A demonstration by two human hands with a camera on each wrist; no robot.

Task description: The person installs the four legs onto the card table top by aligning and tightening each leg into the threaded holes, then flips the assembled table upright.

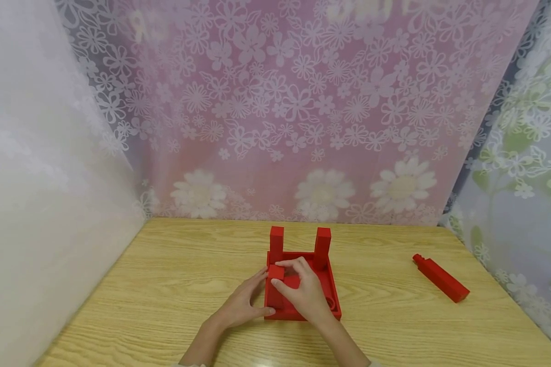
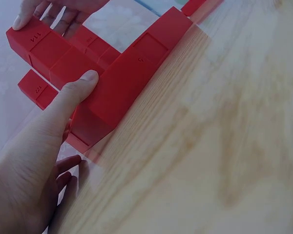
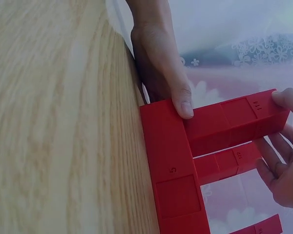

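Note:
A shallow square red base [image 1: 334,285] lies on the table with its raised rim upward. My left hand [image 1: 241,306] holds its near-left corner, thumb on the front rim and fingers along the left side. At that corner stands a red square leg [image 1: 276,273], marked 114 in the right wrist view. My right hand [image 1: 306,294] pinches this leg near its top between thumb and fingers. Two more red legs, one far left [image 1: 276,244] and one far right [image 1: 322,247], stand upright at the back corners. A round socket [image 1: 330,303] shows in the near-right corner.
Away to the right, a loose red leg [image 1: 441,278] lies on the wood-grain table [image 1: 188,265], its narrow grooved end pointing away. Flowered sheets [image 1: 298,102] hang behind and at the right; a pale sheet [image 1: 50,168] closes the left side.

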